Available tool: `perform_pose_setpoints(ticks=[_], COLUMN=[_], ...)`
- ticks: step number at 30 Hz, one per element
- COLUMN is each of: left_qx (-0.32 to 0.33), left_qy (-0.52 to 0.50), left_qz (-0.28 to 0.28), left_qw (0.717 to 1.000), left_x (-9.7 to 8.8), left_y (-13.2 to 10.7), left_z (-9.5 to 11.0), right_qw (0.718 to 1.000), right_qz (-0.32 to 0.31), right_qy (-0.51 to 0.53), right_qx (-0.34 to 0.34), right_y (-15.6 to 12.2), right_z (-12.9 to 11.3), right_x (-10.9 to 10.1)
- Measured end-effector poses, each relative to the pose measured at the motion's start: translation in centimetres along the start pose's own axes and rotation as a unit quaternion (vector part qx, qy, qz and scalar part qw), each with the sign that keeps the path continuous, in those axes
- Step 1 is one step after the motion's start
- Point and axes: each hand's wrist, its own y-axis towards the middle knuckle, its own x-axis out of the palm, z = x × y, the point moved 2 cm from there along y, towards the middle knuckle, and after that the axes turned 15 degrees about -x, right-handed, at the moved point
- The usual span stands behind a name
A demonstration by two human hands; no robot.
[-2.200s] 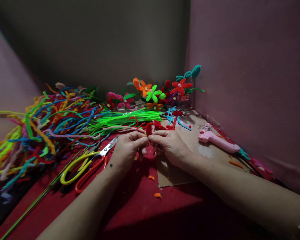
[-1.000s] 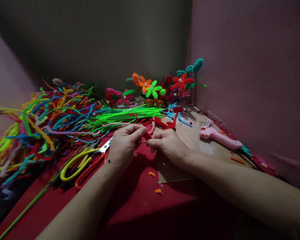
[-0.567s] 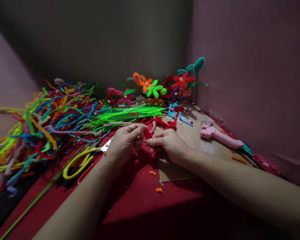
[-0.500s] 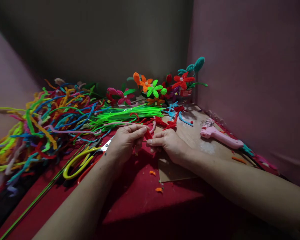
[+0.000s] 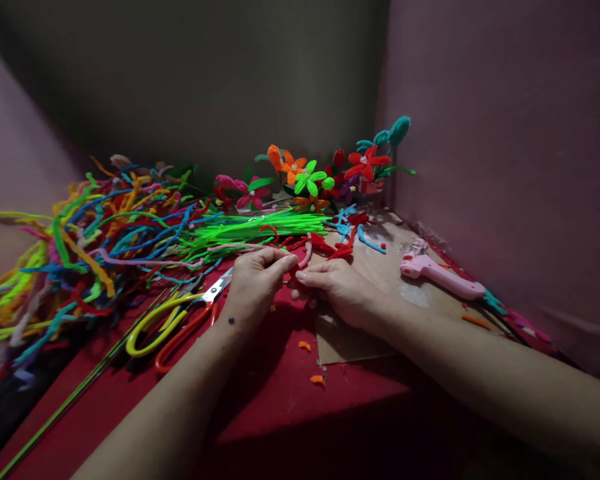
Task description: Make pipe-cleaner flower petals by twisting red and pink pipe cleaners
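Note:
Between my hands is a small piece of red pipe cleaner (image 5: 295, 272), mostly covered by the fingertips. My left hand (image 5: 256, 280) is closed, pinching it from the left with thumb and fingers. From the other side my right hand (image 5: 336, 285) is closed on it too, the thumb pressed against the fingers. The two sets of fingertips almost meet. Beside my left wrist lie scissors (image 5: 213, 293) with one yellow and one red handle. Beyond the hands rest red pipe cleaner pieces (image 5: 343, 250) and a pale pink strand (image 5: 307, 253).
A tangled heap of coloured pipe cleaners (image 5: 105, 233) fills the left. Behind are a green bundle (image 5: 260, 225) and pipe cleaner flowers (image 5: 309, 179). A pink glue gun (image 5: 443, 275) lies on the cardboard (image 5: 353, 343) at right. Orange scraps (image 5: 317, 379) dot the red surface.
The hands have drawn closer together and the red piece is now more hidden. My left forearm has shifted slightly right, uncovering more of the scissors' red handle.

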Motion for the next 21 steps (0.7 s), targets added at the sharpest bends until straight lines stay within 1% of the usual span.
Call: perform_pose_setpoints(ticks=[3,5,7,9,12,15,21], left_qx=[-0.018,-0.025,-0.046,-0.079,-0.105,-0.095,-0.048], left_qy=[-0.049,-0.112,-0.168,-0.181,-0.135,-0.077,0.006], left_qz=[-0.034,-0.049,-0.055,-0.063,-0.098,-0.125,-0.073], left_qw=[0.998,0.992,0.983,0.978,0.98,0.985,0.996], left_x=[-0.2,-0.2,-0.3,-0.4,-0.3,0.0,0.5], left_y=[0.1,0.2,0.4,0.4,0.2,-0.2,-0.7], left_z=[0.2,0.1,-0.2,-0.5,-0.7,-0.6,0.2], right_qw=[1.0,0.998,0.994,0.99,0.987,0.988,0.987], right_qz=[0.015,0.039,0.071,0.097,0.115,0.119,0.113], right_qy=[0.02,0.041,0.076,0.104,0.112,0.101,0.113], right_qx=[-0.015,-0.003,0.015,0.02,0.01,-0.008,0.007], right_y=[0.1,0.2,0.2,0.3,0.4,0.4,0.4], right_z=[-0.2,-0.3,-0.3,-0.4,-0.6,-0.6,-0.5], right_x=[-0.1,-0.2,-0.3,-0.4,-0.6,-0.6,-0.5])
